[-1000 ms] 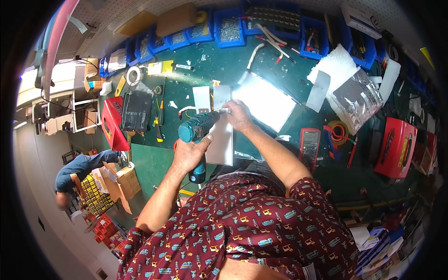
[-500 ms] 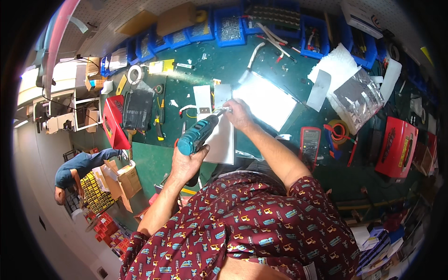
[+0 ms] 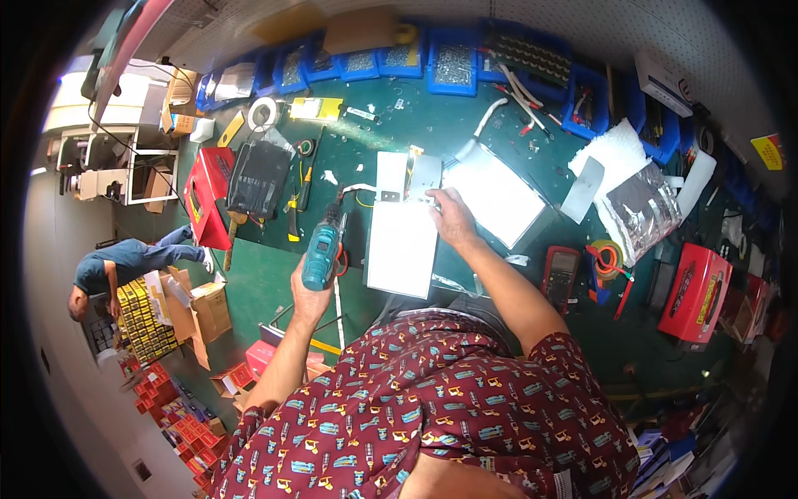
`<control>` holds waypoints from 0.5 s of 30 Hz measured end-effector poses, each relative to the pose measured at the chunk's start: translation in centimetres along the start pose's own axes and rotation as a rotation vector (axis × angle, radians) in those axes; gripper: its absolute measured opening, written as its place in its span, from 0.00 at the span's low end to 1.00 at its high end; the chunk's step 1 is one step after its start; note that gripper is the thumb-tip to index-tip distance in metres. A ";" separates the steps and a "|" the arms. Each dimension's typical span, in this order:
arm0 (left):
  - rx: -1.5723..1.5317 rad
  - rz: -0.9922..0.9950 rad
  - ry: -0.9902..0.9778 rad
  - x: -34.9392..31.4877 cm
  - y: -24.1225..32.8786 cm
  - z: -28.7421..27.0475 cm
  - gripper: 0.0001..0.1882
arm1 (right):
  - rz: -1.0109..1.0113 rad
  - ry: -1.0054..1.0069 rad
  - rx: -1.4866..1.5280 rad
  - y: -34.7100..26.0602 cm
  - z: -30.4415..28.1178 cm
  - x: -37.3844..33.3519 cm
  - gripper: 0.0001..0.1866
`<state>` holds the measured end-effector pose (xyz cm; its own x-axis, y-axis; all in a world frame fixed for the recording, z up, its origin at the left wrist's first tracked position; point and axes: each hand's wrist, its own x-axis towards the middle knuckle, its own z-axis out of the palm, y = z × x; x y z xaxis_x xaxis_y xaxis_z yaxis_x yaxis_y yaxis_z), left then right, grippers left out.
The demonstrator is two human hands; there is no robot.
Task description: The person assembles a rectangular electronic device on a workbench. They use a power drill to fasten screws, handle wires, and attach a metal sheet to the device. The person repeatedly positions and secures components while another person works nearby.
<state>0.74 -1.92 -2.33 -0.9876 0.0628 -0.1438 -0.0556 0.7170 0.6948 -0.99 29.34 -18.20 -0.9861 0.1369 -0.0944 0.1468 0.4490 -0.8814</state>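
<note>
A teal cordless screwdriver [image 3: 320, 256] is gripped in my left hand [image 3: 308, 293], its bit pointing away from me, left of a white panel [image 3: 401, 254]. At the far end of that panel lie a small white plate [image 3: 391, 176] and a grey plate [image 3: 426, 176]. The fingertips of my right hand [image 3: 454, 219] are drawn together at the grey plate's near corner; whatever is between them is too small to make out. To the right, a brightly lit white sheet [image 3: 496, 197] lies on the green bench [image 3: 349, 137]. A white cable [image 3: 360, 188] reaches the small plate's left side.
Blue bins [image 3: 453, 62] of small hardware line the back. Cutters [image 3: 296, 212], a black pack [image 3: 258, 179] and a red box [image 3: 208, 198] lie left. A multimeter [image 3: 560, 277], foil-covered pack [image 3: 642, 212] and another red box [image 3: 697, 293] lie right. A person [image 3: 125, 262] bends over cartons far left.
My left hand has drawn the screwdriver back and left, away from the plates and my right hand. My right hand stays by the grey plate. The whole view has shifted slightly.
</note>
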 end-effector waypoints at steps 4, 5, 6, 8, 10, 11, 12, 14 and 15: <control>0.073 0.012 -0.044 2.9 -3.2 -1.0 0.23 | 0.026 0.026 0.011 -0.1 0.1 -0.8 0.20; 0.130 0.062 -0.037 3.8 -4.1 -1.1 0.25 | 0.032 0.046 0.026 -0.2 0.2 -1.1 0.21; 0.183 0.110 -0.033 4.7 -5.5 -0.8 0.27 | 0.125 0.034 0.048 -1.1 -0.2 -1.3 0.21; 0.252 0.187 -0.028 6.5 -8.7 -0.2 0.31 | 0.035 0.141 -0.043 -0.8 0.2 -1.8 0.20; 0.278 0.219 -0.049 8.3 -12.1 0.2 0.34 | 0.039 0.207 -0.068 -1.6 0.2 -2.0 0.19; 0.260 0.251 -0.053 8.8 -12.8 0.4 0.35 | 0.065 0.245 -0.045 -1.6 0.3 -1.9 0.19; 0.310 0.206 -0.094 9.3 -12.7 0.3 0.37 | 0.091 0.288 -0.023 -1.4 0.5 -1.7 0.18; 0.374 0.258 -0.107 10.5 -13.7 0.5 0.38 | 0.109 0.363 -0.047 -0.3 0.8 -0.8 0.18; 0.409 0.279 -0.114 10.9 -14.3 0.5 0.38 | 0.153 0.355 -0.002 0.4 1.1 -0.4 0.19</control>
<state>-9.15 -11.12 -14.20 -0.9330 0.3501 -0.0837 0.2930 0.8738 0.3882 -0.60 28.50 -19.04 -0.8643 0.4995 -0.0587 0.2908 0.4011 -0.8687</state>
